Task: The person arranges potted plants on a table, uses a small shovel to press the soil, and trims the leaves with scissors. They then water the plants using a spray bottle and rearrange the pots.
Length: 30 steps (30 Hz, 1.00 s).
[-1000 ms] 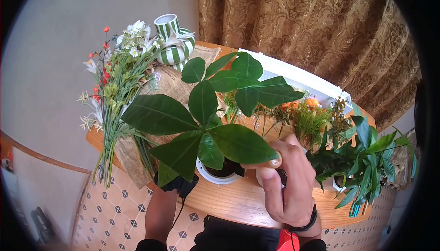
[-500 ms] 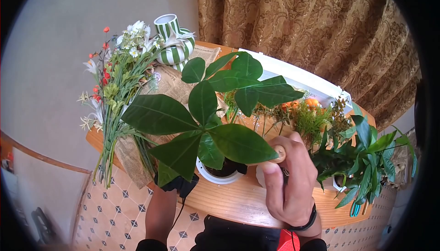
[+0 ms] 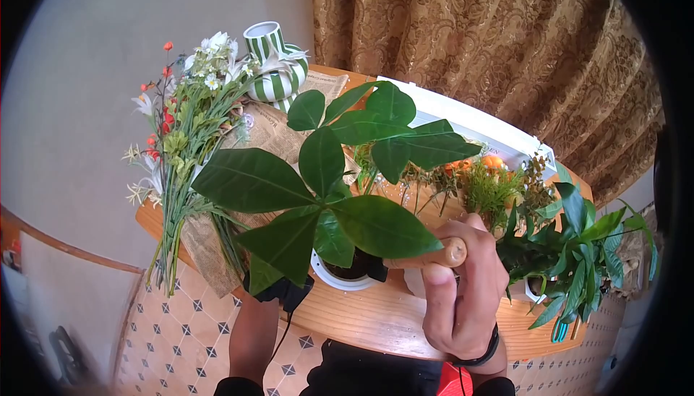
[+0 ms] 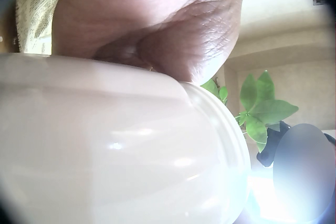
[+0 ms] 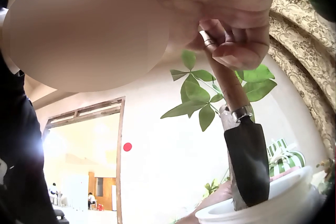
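Observation:
A green-leaved potted plant spreads over the middle of the head view, rising from a white flowerpot with dark soil. My right hand grips the wooden handle of a small trowel, whose black blade points down inside the pot beside the plant's stem. The handle's rounded end sticks out past my curled fingers. My left hand holds the pot's side; its palm lies against the white wall in the left wrist view, with its fingers hidden. Leaves cover most of it in the head view.
Artificial flowers lie on brown printed paper at the left, near a green-striped vase. A white box stands at the table's back. Orange flowers and a bushy plant occupy the right.
My right hand has shifted slightly to the right, and the trowel's handle has tilted that way, showing more of its end. The pot and plant stay almost still.

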Available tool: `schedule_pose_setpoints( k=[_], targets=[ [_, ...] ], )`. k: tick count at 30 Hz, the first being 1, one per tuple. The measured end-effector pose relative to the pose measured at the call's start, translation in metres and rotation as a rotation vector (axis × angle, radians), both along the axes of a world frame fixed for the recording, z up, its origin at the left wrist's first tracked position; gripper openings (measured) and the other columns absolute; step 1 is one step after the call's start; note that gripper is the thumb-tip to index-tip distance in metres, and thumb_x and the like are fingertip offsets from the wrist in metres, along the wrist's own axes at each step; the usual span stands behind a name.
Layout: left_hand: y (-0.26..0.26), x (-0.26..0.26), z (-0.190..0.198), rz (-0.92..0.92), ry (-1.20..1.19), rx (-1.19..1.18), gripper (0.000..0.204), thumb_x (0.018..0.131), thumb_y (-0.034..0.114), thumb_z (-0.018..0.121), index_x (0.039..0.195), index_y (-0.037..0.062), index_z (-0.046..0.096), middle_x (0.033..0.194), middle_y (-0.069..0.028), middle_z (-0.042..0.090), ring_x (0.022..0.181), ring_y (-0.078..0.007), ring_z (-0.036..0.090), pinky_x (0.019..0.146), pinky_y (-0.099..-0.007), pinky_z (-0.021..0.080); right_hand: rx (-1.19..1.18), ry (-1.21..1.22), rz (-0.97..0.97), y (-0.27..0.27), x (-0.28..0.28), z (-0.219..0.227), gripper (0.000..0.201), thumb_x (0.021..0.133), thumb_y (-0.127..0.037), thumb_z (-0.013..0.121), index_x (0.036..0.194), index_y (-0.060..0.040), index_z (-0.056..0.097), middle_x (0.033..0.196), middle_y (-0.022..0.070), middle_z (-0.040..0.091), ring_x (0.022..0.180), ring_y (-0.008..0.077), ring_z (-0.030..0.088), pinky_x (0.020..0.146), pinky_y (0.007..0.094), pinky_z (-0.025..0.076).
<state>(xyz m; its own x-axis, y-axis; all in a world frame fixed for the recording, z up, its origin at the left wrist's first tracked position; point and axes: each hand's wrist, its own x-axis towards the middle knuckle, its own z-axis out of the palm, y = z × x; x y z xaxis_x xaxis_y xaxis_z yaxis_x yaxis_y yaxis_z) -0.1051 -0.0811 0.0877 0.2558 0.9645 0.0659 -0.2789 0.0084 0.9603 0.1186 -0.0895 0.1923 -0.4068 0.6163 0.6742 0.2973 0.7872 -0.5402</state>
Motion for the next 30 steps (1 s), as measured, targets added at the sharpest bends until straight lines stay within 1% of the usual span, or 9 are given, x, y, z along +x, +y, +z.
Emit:
schedule_pose_setpoints(
  k=[1,8,10,14,17,22,25,28,30],
  targets=[
    [0.0,0.001,0.001,0.016,0.061,0.017,0.065,0.101,0.048,0.053,0.134,-0.0086,0.053,0.124,-0.0163,0.066,0.113,-0.0198,0.065,0.099,-0.034,0.052,0.024,-0.002,0.001,0.001,0.0,-0.001,0.019,0.091,0.0,0.067,0.107,0.0062,0.059,0.091,0.0154,0.061,0.06,0.0236,0.058,0.052,0.0339,0.047],
    [-0.001,0.002,0.007,0.011,0.015,-0.005,0.062,0.102,0.045,0.052,0.133,-0.0082,0.054,0.123,-0.0156,0.066,0.112,-0.0194,0.065,0.099,-0.0333,0.052,0.031,-0.05,-0.005,0.003,-0.001,-0.001,0.018,0.092,0.0,0.066,0.106,0.0063,0.058,0.091,0.0153,0.059,0.059,0.0233,0.06,0.052,0.0328,0.049],
    [0.003,0.0,-0.003,0.014,-0.029,0.005,0.064,0.101,0.047,0.052,0.133,-0.0083,0.054,0.123,-0.0154,0.066,0.112,-0.0194,0.065,0.099,-0.0331,0.052,0.005,-0.057,0.001,0.004,-0.002,-0.003,0.017,0.092,0.0,0.066,0.106,0.0061,0.059,0.09,0.0153,0.059,0.059,0.0232,0.06,0.052,0.0329,0.049],
    [0.002,0.001,-0.004,0.029,0.013,-0.03,0.067,0.101,0.05,0.051,0.133,-0.0085,0.054,0.124,-0.0158,0.066,0.113,-0.0195,0.065,0.099,-0.0335,0.052,-0.05,-0.026,-0.005,0.003,-0.002,-0.004,0.016,0.093,0.0,0.067,0.106,0.0054,0.059,0.09,0.0153,0.058,0.058,0.0229,0.06,0.052,0.0335,0.049],
    [0.001,0.0,-0.005,0.02,-0.022,-0.037,0.067,0.101,0.05,0.051,0.134,-0.0086,0.053,0.124,-0.0162,0.066,0.113,-0.0198,0.065,0.1,-0.0339,0.052,-0.041,-0.02,-0.021,0.002,0.001,-0.001,0.016,0.093,-0.001,0.067,0.105,0.0052,0.059,0.09,0.0153,0.059,0.059,0.0236,0.06,0.052,0.0342,0.049],
    [0.002,-0.002,-0.006,-0.013,-0.081,-0.026,0.076,0.098,0.058,0.054,0.134,-0.0091,0.052,0.125,-0.0166,0.066,0.113,-0.0203,0.065,0.1,-0.0338,0.052,-0.021,-0.031,-0.022,0.003,0.0,-0.003,0.017,0.093,-0.001,0.066,0.107,0.0052,0.059,0.091,0.0155,0.059,0.06,0.0243,0.06,0.052,0.0338,0.049],
    [0.002,0.0,-0.006,-0.008,-0.055,0.059,0.08,0.097,0.061,0.054,0.134,-0.0097,0.052,0.125,-0.0168,0.066,0.113,-0.0204,0.065,0.1,-0.0335,0.052,-0.016,-0.059,-0.011,0.003,-0.002,-0.003,0.018,0.093,-0.001,0.066,0.109,0.005,0.059,0.092,0.0158,0.06,0.061,0.0245,0.06,0.052,0.0334,0.048],
    [0.001,0.002,0.002,0.035,0.023,0.006,0.081,0.097,0.063,0.052,0.134,-0.0102,0.052,0.125,-0.0169,0.065,0.114,-0.0204,0.065,0.1,-0.0334,0.051,-0.012,-0.069,-0.016,0.001,-0.001,-0.002,0.021,0.092,0.0,0.066,0.11,0.005,0.058,0.093,0.016,0.061,0.062,0.0248,0.06,0.053,0.0332,0.049],
    [0.0,0.0,0.001,0.012,0.0,0.016,0.082,0.097,0.063,0.052,0.134,-0.0102,0.052,0.125,-0.0171,0.065,0.115,-0.0204,0.064,0.101,-0.0335,0.051,0.006,-0.067,-0.025,0.0,0.001,0.0,0.022,0.092,0.001,0.067,0.111,0.005,0.058,0.093,0.016,0.061,0.062,0.0249,0.06,0.053,0.0333,0.049]
  ],
)
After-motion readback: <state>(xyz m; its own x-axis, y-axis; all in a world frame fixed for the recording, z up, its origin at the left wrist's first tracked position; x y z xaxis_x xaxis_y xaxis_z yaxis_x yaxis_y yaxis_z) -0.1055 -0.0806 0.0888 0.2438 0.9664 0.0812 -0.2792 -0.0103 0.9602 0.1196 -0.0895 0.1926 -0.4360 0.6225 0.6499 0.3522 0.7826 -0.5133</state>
